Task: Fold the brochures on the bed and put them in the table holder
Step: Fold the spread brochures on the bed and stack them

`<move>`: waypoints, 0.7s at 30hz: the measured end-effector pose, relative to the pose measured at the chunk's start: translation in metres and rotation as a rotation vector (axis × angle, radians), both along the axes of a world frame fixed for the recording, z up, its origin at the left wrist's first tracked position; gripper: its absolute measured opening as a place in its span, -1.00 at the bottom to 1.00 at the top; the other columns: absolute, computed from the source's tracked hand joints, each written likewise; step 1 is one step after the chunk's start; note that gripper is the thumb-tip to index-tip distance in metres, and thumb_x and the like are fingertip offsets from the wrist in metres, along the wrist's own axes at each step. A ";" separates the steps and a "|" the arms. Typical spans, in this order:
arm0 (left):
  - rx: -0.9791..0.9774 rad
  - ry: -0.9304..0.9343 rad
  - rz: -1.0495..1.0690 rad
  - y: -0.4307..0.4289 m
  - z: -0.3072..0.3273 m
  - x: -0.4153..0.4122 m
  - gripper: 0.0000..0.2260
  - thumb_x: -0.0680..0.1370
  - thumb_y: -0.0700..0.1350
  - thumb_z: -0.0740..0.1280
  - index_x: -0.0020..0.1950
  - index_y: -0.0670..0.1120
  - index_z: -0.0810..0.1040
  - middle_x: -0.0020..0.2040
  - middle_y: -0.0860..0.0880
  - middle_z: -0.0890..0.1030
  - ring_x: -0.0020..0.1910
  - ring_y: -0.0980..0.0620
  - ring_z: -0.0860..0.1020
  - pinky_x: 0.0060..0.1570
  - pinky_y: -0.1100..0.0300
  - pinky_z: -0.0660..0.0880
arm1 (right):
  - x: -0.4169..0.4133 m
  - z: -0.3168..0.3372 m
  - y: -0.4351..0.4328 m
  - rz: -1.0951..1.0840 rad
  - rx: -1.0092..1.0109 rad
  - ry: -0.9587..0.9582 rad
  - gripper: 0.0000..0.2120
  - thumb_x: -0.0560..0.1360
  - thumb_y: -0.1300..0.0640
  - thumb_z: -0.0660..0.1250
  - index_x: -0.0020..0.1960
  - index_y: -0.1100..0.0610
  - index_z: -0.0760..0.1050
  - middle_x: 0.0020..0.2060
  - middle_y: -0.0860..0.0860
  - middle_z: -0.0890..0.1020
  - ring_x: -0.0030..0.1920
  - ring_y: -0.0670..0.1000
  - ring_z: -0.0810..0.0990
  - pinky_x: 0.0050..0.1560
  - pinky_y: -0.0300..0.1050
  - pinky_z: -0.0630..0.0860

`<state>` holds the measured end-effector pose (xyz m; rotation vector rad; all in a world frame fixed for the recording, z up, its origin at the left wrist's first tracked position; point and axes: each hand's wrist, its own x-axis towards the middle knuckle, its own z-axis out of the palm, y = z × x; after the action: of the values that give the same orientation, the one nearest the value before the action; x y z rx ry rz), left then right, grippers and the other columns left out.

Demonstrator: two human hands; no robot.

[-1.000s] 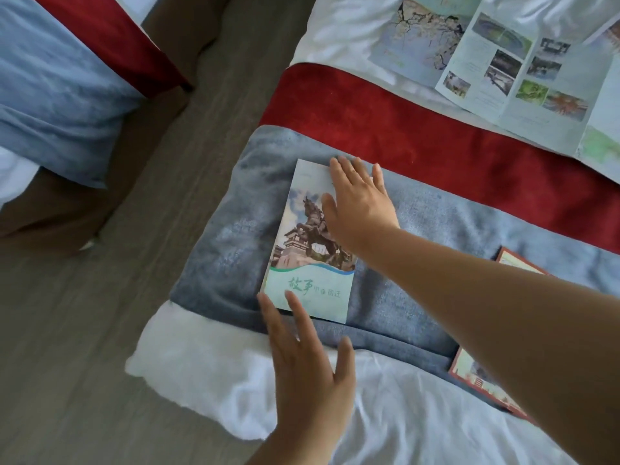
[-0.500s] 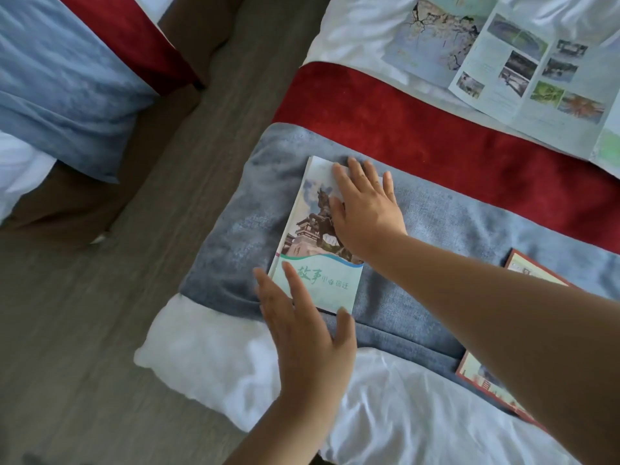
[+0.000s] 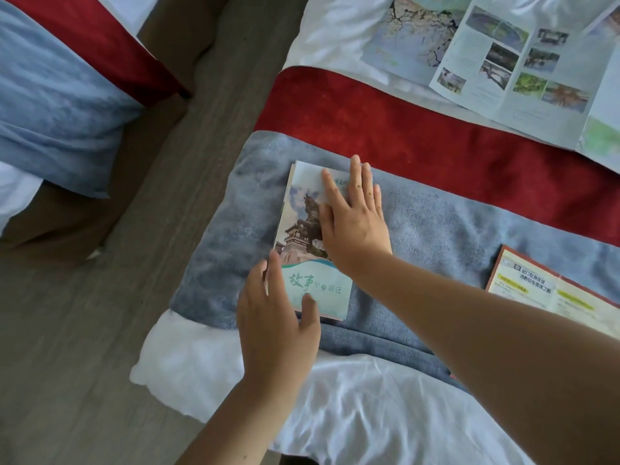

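Currently right hand (image 3: 355,226) presses folded brochure (image 3: 322,285) flat-palmed; left hand (image 3: 275,323), fingers straight too, touches its 7 o'clock corner.

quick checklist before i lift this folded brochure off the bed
1. Folded brochure lies flat on the grey blanket: ok.
2. Right hand presses flat on its upper half: ok.
3. Left hand has a grip: not ok, fingers straight at the lower left edge.
4. Layers squared up: not ok, inner sheets peek out along the left edge.
5. Table holder's place known: cannot tell, not in view.
6. Other brochures folded: not ok, the large brochure lies open; the red-edged brochure is partly hidden.
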<state>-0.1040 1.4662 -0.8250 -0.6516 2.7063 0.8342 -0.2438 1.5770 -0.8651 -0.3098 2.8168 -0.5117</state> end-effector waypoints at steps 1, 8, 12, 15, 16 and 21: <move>-0.078 0.013 -0.079 0.000 -0.002 -0.006 -0.33 0.60 -0.02 0.30 0.65 -0.07 0.10 0.60 -0.12 0.21 0.55 -0.14 0.21 0.52 -0.10 0.21 | 0.005 0.001 0.002 -0.023 0.000 0.015 -0.45 0.73 -0.06 -0.07 0.69 -0.04 -0.07 0.65 0.13 -0.27 0.64 0.13 -0.34 0.63 0.08 -0.27; -0.363 0.079 -0.518 -0.011 -0.026 -0.057 -0.45 0.69 0.04 0.02 0.67 -0.06 0.04 0.68 -0.05 -0.04 0.65 -0.09 0.04 0.55 -0.15 0.14 | 0.073 -0.001 0.022 0.037 0.082 -0.003 -0.36 0.69 -0.16 -0.15 0.68 0.11 -0.02 0.66 0.19 -0.14 0.64 0.15 -0.25 0.62 0.11 -0.25; -0.414 0.133 -0.591 -0.028 -0.040 -0.070 -0.49 0.71 0.05 0.04 0.66 -0.02 0.13 0.68 0.02 0.05 0.64 -0.02 0.10 0.50 -0.14 0.23 | 0.082 -0.013 0.032 0.155 0.150 0.042 -0.35 0.70 -0.17 -0.08 0.68 0.14 -0.01 0.66 0.18 -0.07 0.66 0.14 -0.15 0.63 0.12 -0.20; -0.436 0.130 -0.606 -0.032 -0.049 -0.069 -0.49 0.72 0.07 0.02 0.66 -0.01 0.11 0.68 0.03 0.03 0.65 0.00 0.05 0.51 -0.15 0.22 | 0.080 -0.020 0.034 0.193 0.171 0.014 -0.34 0.70 -0.21 -0.11 0.69 0.10 -0.08 0.67 0.15 -0.10 0.67 0.11 -0.18 0.63 0.08 -0.26; -0.443 0.126 -0.606 -0.032 -0.052 -0.067 -0.49 0.72 0.08 0.00 0.67 0.00 0.09 0.68 0.03 0.01 0.65 0.01 0.02 0.52 -0.15 0.20 | 0.081 -0.022 0.034 0.192 0.173 0.010 -0.34 0.70 -0.21 -0.12 0.69 0.10 -0.08 0.67 0.15 -0.09 0.67 0.11 -0.17 0.63 0.09 -0.25; -0.470 0.141 -0.577 -0.027 -0.067 -0.066 -0.48 0.71 0.09 -0.06 0.67 0.02 0.05 0.68 0.03 -0.02 0.66 -0.01 -0.03 0.57 -0.16 0.11 | 0.078 -0.026 0.034 0.176 0.140 0.025 -0.36 0.70 -0.21 -0.08 0.68 0.10 0.05 0.67 0.16 0.02 0.67 0.12 -0.08 0.64 0.13 -0.12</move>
<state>-0.1700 1.4389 -0.8919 0.1393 2.9869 0.1053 -0.1656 1.6107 -0.8907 -0.5321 2.7963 -0.2733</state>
